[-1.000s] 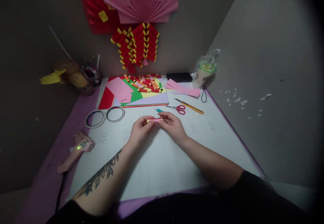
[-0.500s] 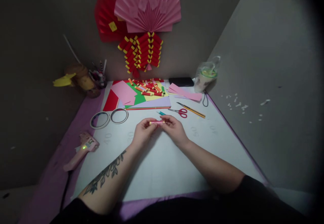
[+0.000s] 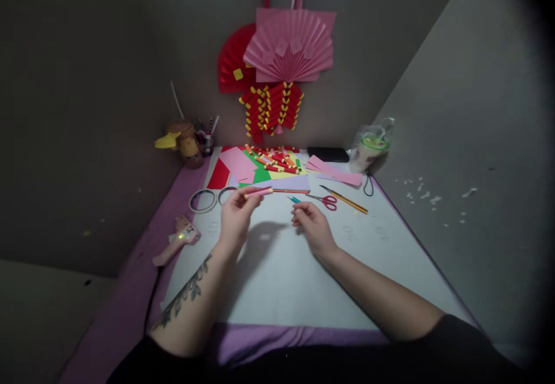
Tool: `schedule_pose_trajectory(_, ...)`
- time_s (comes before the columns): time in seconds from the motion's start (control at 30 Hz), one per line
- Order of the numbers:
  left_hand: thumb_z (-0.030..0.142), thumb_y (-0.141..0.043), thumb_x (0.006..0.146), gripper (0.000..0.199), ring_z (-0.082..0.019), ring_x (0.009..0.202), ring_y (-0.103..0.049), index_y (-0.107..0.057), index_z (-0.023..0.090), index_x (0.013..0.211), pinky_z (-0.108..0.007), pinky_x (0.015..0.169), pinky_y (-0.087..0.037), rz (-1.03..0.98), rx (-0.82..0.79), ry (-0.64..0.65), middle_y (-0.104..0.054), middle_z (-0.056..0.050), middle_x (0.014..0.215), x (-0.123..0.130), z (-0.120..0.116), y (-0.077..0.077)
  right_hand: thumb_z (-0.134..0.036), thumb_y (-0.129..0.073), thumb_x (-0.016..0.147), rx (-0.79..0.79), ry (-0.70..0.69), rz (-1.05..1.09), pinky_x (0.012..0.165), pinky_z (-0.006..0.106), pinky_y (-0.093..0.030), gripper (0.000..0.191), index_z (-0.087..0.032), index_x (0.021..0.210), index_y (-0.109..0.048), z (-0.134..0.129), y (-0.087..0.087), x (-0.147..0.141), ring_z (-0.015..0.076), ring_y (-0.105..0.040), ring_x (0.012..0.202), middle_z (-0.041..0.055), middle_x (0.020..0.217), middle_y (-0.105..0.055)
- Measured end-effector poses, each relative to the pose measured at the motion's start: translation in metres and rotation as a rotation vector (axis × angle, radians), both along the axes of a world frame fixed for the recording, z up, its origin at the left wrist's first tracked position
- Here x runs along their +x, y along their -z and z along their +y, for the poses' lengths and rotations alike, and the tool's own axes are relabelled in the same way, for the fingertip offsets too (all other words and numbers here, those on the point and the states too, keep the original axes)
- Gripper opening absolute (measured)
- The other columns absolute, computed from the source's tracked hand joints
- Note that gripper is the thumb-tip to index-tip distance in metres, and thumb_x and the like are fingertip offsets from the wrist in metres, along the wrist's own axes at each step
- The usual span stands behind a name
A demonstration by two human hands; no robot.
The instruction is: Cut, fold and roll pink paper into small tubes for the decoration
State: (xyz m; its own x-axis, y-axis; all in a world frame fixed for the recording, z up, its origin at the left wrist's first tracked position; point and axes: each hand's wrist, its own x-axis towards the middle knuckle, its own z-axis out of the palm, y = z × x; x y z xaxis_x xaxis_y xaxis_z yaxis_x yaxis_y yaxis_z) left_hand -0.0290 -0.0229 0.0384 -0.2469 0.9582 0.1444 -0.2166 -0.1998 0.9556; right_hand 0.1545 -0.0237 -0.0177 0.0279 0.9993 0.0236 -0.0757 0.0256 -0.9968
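A small paper roll, pink with yellow ends, is pinched between the thumb and fingers of my left hand, raised over the white sheet. My right hand is apart from the roll, its fingers curled in toward the thumb; whether anything small is between them is hidden. Just beyond those fingertips lies a teal pointed tool, partly covered by the hand. Red-handled scissors and a yellow-and-black pencil-like stick are to its right. Behind, several red, orange and pink paper rolls lie piled on coloured paper.
Two tape rolls and a pink glue gun with a lit light are at left. Pink strips, a black phone-like slab and a bagged cup stand back right. Paper fans hang on the wall.
My hands have moved apart. The left one keeps the pink roll and lifts it left, while the right has let go of it. The camera view has shifted, too.
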Motion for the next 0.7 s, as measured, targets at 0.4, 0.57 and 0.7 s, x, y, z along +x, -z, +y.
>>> schedule_pose_trajectory(0.4,0.018,-0.075,0.06,0.024,-0.012,0.065,-0.064,-0.072,0.018,0.084,-0.026,0.067,-0.052,0.258,0.064,-1.078,-0.069,0.004,0.069,-0.151,-0.139,-0.04,-0.014,-0.047,0.089,0.754,-0.807,-0.922,0.078,0.032,-0.05,0.03,-0.016,0.116,-0.059,-0.056,-0.022,-0.216,0.0214,-0.061,0.098,0.0119,0.117,-0.061)
schedule_pose_trajectory(0.57,0.02,-0.075,0.061,0.023,-0.013,0.064,-0.065,-0.073,0.021,0.084,-0.026,0.065,-0.052,0.302,-0.032,-1.112,-0.07,0.004,0.067,-0.159,-0.167,-0.036,-0.017,-0.042,0.094,0.902,-0.862,-1.235,0.076,0.036,-0.049,0.023,-0.012,0.1,-0.064,-0.048,-0.027,-0.266,0.0235,-0.061,0.093,0.0125,0.104,-0.066)
schedule_pose_trajectory(0.7,0.024,-0.075,0.062,0.025,-0.017,0.07,-0.067,-0.073,0.022,0.087,-0.033,0.072,-0.055,0.322,-0.014,-1.12,-0.072,0.002,0.074,-0.161,-0.177,-0.039,-0.015,-0.042,0.094,1.067,-0.876,-1.179,0.092,0.044,-0.042,0.021,-0.015,0.097,-0.063,-0.047,-0.051,-0.25,0.0207,-0.062,0.088,0.0084,0.101,-0.067)
